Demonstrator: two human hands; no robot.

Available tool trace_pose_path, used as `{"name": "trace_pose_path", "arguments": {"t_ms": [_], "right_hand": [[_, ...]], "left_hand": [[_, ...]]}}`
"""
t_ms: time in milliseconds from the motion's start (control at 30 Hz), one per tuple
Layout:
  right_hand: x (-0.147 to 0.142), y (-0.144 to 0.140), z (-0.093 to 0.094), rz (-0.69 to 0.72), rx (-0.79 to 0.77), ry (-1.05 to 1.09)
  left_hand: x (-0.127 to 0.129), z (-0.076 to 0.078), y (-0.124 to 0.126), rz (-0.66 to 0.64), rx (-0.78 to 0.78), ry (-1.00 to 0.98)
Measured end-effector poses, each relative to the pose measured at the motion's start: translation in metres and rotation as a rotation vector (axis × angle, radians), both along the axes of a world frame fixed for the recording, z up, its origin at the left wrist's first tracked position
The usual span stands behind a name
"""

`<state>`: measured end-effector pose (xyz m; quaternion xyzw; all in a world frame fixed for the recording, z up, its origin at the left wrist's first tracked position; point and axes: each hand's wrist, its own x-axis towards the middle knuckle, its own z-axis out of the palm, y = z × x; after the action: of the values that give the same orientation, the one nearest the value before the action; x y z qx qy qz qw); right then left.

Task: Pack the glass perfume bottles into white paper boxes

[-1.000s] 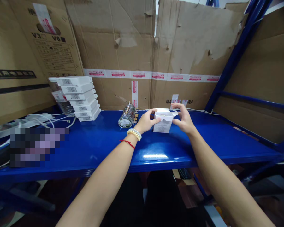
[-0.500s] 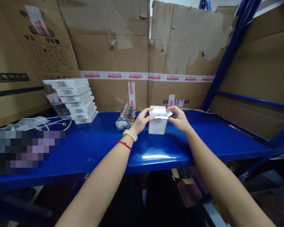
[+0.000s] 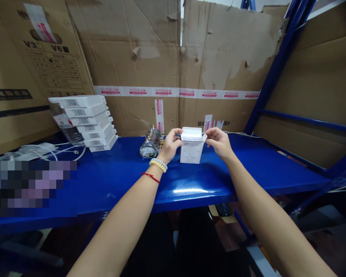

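A person's left hand point(image 3: 169, 145) and right hand point(image 3: 218, 141) grip a small white box point(image 3: 191, 148) from either side, upright on the blue shelf point(image 3: 127, 177), just right of a glass bottle point(image 3: 150, 144) and well right of stacked boxes point(image 3: 83, 121).

Bare forearms; left wrist wears a bead bracelet point(image 3: 158, 164) and red string point(image 3: 150, 177).

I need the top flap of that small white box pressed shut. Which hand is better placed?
Probably the right hand: its fingertips pinch the loose flap at the top corner of the small white box, while the left hand braces the box's opposite side.
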<state>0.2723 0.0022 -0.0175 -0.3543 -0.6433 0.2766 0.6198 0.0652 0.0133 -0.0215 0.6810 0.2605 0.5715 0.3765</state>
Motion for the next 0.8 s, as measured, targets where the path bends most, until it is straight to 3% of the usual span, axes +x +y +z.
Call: {"name": "trace_pose_path", "arguments": {"t_ms": [267, 633, 800], "right_hand": [[-0.0009, 0.0005, -0.0002, 0.024, -0.003, 0.004], [0.0008, -0.0012, -0.0004, 0.065, 0.052, -0.046], [-0.0001, -0.0017, -0.0004, 0.085, 0.073, -0.023]], "left_hand": [[0.0066, -0.0005, 0.0041, 0.148, -0.036, 0.026], [0.0085, -0.0028, 0.0066, 0.176, -0.019, 0.0], [0.0078, -0.0006, 0.0018, 0.122, 0.004, -0.035]]}}
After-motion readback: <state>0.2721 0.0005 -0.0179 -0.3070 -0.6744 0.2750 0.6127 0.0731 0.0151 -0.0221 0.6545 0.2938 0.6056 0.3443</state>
